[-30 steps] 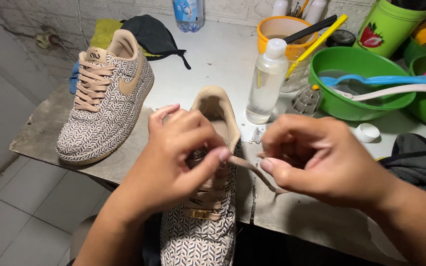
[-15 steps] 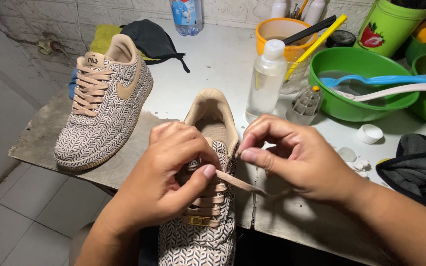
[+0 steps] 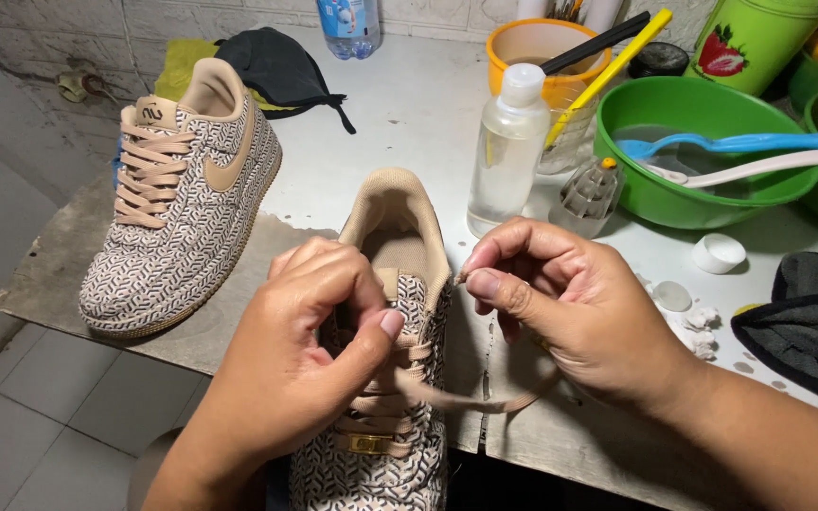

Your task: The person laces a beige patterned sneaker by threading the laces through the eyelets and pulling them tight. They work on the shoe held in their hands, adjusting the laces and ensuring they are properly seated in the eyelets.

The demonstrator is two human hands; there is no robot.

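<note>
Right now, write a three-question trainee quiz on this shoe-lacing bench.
1. True or false: the right hand pinches the tip of the tan lace between thumb and forefinger.
2. Which shoe is already fully laced? A) the patterned sneaker under the hands B) the second patterned sneaker, standing apart on the table
3. Fill in: the left hand rests on the near sneaker's ____ rows.

Key: 1 true; 2 B; 3 lace.
</note>
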